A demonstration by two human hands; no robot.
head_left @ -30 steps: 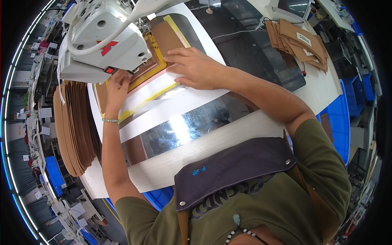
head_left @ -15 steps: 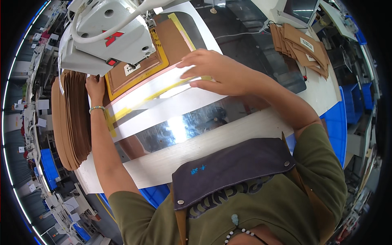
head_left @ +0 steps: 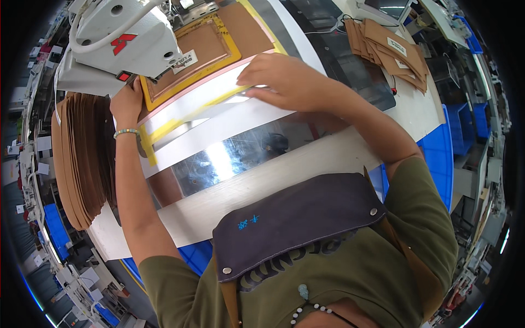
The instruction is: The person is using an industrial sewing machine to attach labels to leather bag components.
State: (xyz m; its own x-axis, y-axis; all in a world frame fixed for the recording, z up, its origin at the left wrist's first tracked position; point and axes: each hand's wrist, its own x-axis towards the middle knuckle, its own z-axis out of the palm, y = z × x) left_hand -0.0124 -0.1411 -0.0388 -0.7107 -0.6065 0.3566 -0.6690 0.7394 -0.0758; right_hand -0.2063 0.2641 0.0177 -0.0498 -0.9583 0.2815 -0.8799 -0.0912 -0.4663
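Note:
Under the white sewing machine head (head_left: 123, 46) lies a flat sewing template (head_left: 180, 123) with white sheets and yellow and pink tape. A yellow frame (head_left: 235, 52) on it surrounds a brown panel (head_left: 210, 41) with a white label. My left hand (head_left: 127, 104) is curled at the template's left edge, beside the frame's near left corner; its fingertips are partly hidden. Over the near taped strip hovers or rests my right hand (head_left: 281, 82), palm down, thumb and fingers apart. Whether its fingertips touch the strip, I cannot tell.
A tall row of brown panels (head_left: 82, 158) stands close to my left forearm. More brown pieces (head_left: 377, 44) lie fanned at the far right, near a screen (head_left: 391, 8). Shiny metal plate (head_left: 251, 145) covers the near work surface; a blue bin (head_left: 437, 158) sits beside the table's right edge.
The template and yellow frame have shifted right and away relative to the machine head, with both hands moving along. My right fingers have drawn closer to the thumb. The whole view has shifted slightly.

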